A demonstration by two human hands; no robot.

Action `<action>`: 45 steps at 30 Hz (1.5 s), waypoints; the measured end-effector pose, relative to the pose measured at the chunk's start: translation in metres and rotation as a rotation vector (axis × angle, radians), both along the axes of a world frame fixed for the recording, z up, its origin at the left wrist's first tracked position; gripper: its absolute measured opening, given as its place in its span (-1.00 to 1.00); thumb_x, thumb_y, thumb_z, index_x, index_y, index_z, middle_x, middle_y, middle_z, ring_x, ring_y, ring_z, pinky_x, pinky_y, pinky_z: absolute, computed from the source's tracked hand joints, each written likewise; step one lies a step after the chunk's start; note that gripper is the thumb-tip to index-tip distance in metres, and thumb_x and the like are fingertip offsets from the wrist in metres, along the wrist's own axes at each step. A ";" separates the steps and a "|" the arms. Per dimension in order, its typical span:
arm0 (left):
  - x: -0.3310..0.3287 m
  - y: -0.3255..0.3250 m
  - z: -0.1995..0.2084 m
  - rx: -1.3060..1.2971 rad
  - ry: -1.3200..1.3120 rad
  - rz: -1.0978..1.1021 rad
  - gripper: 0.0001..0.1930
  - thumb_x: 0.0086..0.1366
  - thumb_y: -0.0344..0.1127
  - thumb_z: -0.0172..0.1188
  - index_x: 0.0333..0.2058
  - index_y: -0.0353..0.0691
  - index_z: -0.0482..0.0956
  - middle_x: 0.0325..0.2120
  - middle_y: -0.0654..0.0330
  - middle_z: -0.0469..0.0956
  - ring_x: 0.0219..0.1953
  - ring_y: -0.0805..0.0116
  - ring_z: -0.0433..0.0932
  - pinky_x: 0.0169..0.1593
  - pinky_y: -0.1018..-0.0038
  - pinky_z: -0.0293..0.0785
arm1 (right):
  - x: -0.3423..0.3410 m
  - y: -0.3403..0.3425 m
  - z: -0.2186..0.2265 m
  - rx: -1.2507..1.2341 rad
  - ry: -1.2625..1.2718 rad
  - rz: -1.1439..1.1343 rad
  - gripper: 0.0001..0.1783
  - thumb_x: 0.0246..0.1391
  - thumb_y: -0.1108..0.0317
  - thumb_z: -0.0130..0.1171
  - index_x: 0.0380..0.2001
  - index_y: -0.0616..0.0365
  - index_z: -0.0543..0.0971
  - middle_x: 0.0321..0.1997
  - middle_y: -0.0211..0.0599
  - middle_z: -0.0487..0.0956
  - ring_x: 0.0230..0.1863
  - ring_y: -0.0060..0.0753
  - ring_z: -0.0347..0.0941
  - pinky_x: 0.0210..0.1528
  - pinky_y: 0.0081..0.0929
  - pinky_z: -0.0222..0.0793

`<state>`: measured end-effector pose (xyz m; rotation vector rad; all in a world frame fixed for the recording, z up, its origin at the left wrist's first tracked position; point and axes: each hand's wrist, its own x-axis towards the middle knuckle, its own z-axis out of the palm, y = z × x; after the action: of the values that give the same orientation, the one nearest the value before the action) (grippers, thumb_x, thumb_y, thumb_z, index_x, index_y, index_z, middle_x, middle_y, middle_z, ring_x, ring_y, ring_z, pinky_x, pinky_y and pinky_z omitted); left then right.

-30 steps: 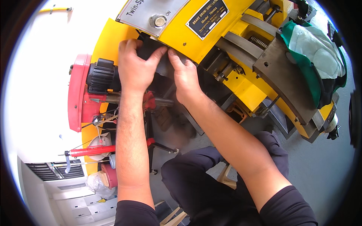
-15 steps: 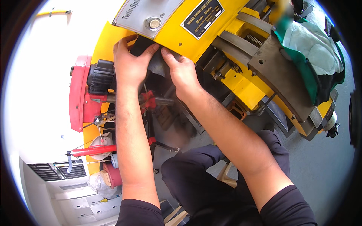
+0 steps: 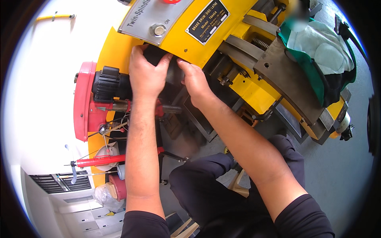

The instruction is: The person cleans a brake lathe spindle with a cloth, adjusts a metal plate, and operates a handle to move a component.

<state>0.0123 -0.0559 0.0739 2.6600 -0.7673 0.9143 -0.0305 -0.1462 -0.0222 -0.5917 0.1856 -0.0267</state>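
Note:
Below the control panel of a yellow brake lathe [image 3: 234, 16], both my hands reach up to the machine's lower edge. My left hand [image 3: 147, 75] curls around a dark piece [image 3: 152, 54] under the panel, its thumb stretched toward the right. The piece's kind does not show. Just to the right, my right hand [image 3: 196, 83] has its thumb near the panel's bottom edge and its other fingers bent in behind. What it grips is hidden in shadow. A gap lies between the two thumbs. The grey panel [image 3: 139, 23] carries a round push button [image 3: 158, 29] above my left hand.
Left of my arm stands a red machine [image 3: 84, 103] with a black motor [image 3: 109, 84] and a red bar [image 3: 99, 160]. On the lathe's right side lie green-and-white work gloves [image 3: 321, 47]. Below are my knees and a wooden stool [image 3: 238, 184].
The lathe sits slightly further left and lower in view. My left hand has shifted right and down, turning a little. The grey surface between my hands now looks darker.

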 end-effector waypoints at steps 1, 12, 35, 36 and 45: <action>-0.004 -0.004 -0.003 -0.009 -0.020 0.023 -0.38 0.06 -0.15 0.61 -0.04 -0.38 0.50 -0.12 -0.13 0.60 -0.03 -0.20 0.60 0.04 0.07 0.53 | 0.009 0.000 -0.006 -0.127 -0.007 0.018 -0.49 0.37 0.11 0.12 0.16 0.30 0.58 0.15 -0.22 0.64 0.21 -0.36 0.49 0.25 -0.38 0.31; -0.002 -0.001 0.027 -0.192 0.235 0.169 -0.46 -0.02 -0.13 0.60 -0.16 -0.26 0.55 -0.20 0.00 0.64 -0.13 -0.09 0.66 -0.12 0.07 0.61 | 0.016 0.026 -0.001 -0.067 -0.024 -0.065 -0.49 0.43 -0.05 0.14 -0.23 0.28 0.64 -0.32 -0.43 0.59 -0.27 -0.57 0.42 -0.19 -0.48 0.34; -0.008 -0.010 0.022 0.061 0.024 0.104 -0.46 -0.04 -0.11 0.64 -0.19 -0.35 0.65 -0.26 -0.03 0.74 -0.17 -0.01 0.74 -0.06 0.22 0.62 | 0.013 0.016 -0.023 -0.043 -0.137 0.020 -0.59 0.49 0.02 0.09 -0.26 0.14 0.66 -0.37 -0.59 0.58 -0.38 -0.68 0.38 -0.31 -0.52 0.35; -0.006 -0.009 0.024 0.048 0.019 0.090 -0.46 -0.04 -0.11 0.64 -0.19 -0.35 0.65 -0.26 -0.03 0.74 -0.17 -0.01 0.74 -0.06 0.22 0.62 | 0.014 0.016 -0.023 -0.057 -0.141 0.006 -0.59 0.49 0.02 0.09 -0.26 0.14 0.66 -0.37 -0.59 0.58 -0.38 -0.68 0.38 -0.31 -0.52 0.35; -0.012 -0.021 0.026 0.041 0.134 0.112 -0.45 -0.13 -0.15 0.66 -0.20 -0.34 0.67 -0.27 -0.01 0.70 -0.18 0.00 0.70 -0.06 0.20 0.59 | 0.022 0.030 -0.044 0.015 -0.124 -0.032 -0.58 0.49 0.05 0.10 -0.30 0.15 0.67 -0.41 -0.61 0.56 -0.41 -0.71 0.34 -0.35 -0.53 0.30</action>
<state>-0.0002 -0.0772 0.0997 2.7901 -0.6188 0.7436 -0.0082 -0.1162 -0.0662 -0.5702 0.0751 -0.0924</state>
